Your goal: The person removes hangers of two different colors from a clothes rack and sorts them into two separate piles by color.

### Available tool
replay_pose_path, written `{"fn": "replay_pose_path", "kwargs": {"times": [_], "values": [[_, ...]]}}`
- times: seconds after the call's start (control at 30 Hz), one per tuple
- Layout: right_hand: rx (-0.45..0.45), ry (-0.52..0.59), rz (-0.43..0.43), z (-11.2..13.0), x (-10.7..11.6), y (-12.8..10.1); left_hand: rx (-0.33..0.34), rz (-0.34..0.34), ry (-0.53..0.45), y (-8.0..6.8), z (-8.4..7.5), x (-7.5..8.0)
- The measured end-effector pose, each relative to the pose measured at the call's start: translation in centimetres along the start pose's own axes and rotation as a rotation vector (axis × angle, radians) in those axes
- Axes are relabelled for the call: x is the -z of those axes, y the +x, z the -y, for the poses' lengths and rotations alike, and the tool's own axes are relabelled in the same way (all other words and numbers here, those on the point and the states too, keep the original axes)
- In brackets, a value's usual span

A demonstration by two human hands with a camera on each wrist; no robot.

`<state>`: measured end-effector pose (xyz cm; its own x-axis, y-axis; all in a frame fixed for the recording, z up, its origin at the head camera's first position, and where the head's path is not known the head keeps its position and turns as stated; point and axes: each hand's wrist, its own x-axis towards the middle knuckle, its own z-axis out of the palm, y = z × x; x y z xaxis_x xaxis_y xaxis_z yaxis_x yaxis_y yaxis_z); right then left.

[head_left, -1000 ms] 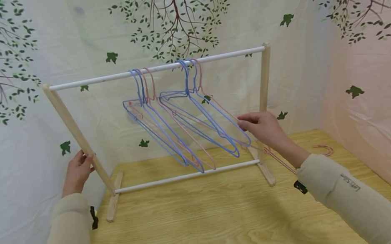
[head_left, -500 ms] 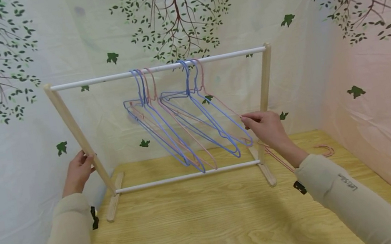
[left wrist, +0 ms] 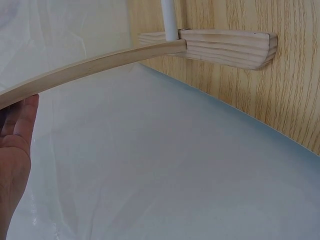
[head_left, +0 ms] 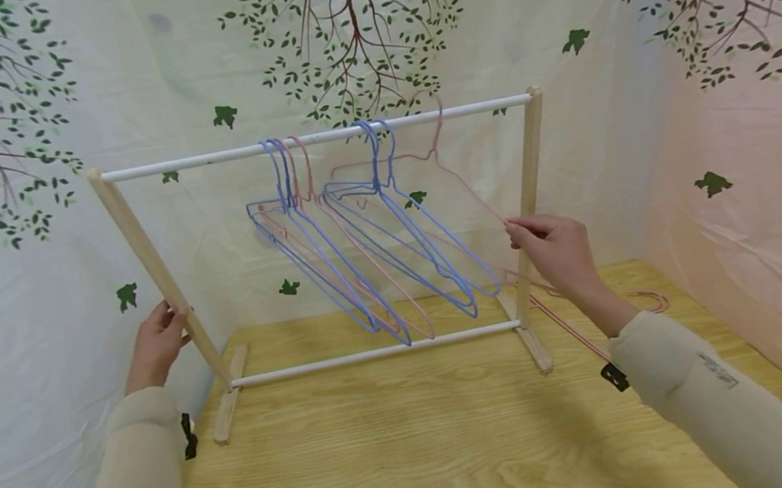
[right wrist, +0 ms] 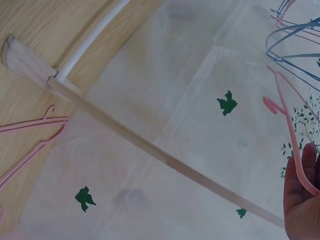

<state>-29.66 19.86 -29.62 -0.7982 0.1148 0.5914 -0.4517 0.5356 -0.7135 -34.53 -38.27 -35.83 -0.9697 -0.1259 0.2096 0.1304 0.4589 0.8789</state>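
A wooden garment rack with a white top rail (head_left: 182, 163) stands on the table. My left hand (head_left: 157, 344) grips its left post (head_left: 141, 243), with fingers behind the wood in the left wrist view. My right hand (head_left: 557, 251) pinches the right sloping arm of a pink clothes hanger (right wrist: 291, 130). That hanger is raised, its hook rising above the rail and overlapping it in the head view. Just left of it, several blue hangers (head_left: 374, 158) hang together. Another cluster of blue and pink hangers (head_left: 308, 176) hangs farther left.
More pink hangers (right wrist: 30, 125) lie on the table by the rack's right foot (head_left: 534, 351), partly hidden behind my right forearm. The right post (head_left: 529, 164) rises close beside my right hand. A printed cloth backdrop (head_left: 692, 123) surrounds the table (head_left: 391, 446).
My right hand has moved right, drawing the pink hanger up and away from the blue ones; its hook now stands above the rail. The left hand keeps its place on the post.
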Motion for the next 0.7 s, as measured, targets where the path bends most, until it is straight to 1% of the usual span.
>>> {"fn": "replay_pose_path", "kwargs": {"times": [0.13,0.27,0.47,0.7], "values": [[-0.001,0.012,-0.03,-0.6,0.9,-0.4,-0.002,0.005,-0.001,-0.1,-0.1,0.1],[-0.009,0.051,-0.046,-1.1,1.7,-0.7,0.003,0.002,-0.008,-0.2,-0.1,0.2],[-0.008,0.04,-0.083,-2.2,2.7,-1.1,0.004,-0.009,-0.017,-0.4,-0.3,0.3],[0.033,0.049,-0.171,-3.4,3.4,-2.0,0.007,-0.012,-0.039,-0.1,-0.2,0.1]]}}
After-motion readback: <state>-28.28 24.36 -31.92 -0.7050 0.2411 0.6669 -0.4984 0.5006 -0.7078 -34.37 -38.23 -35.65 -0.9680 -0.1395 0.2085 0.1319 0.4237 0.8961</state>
